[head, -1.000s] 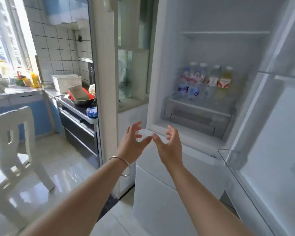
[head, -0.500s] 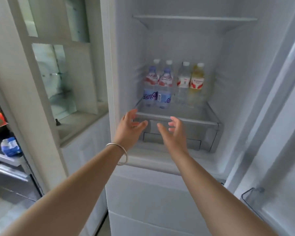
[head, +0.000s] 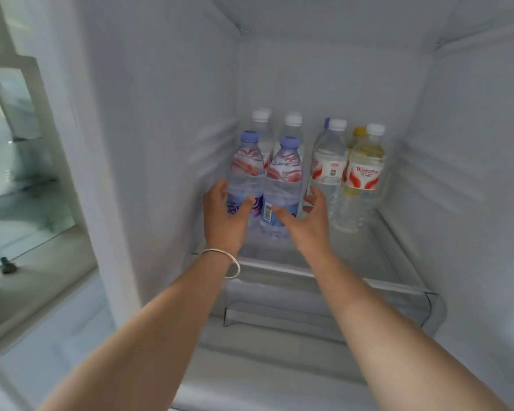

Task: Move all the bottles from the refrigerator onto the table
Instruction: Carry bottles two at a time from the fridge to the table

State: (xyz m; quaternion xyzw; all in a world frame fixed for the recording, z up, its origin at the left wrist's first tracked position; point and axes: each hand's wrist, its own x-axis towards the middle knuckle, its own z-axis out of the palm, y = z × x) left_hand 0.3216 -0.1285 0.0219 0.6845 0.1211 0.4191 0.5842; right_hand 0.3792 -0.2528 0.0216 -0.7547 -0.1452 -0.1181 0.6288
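Observation:
Several plastic bottles stand on a glass shelf inside the open refrigerator. Two blue-capped water bottles are in front: my left hand wraps around the left one, thumb across its front. My right hand cups the right one, thumb on the front, fingers at its right side. Both bottles still stand on the shelf. Two white-capped bottles show behind them. To the right stand a clear bottle with a red-white label and a yellow-liquid bottle, each with another half hidden behind it.
A clear crisper drawer sits below the shelf. White refrigerator walls close in on both sides, the left one near my left hand. A cabinet with glass panels stands to the left of the refrigerator.
I have stepped closer, and both hands have reached from the shelf's front edge into the refrigerator. They have closed around the two front blue-capped bottles.

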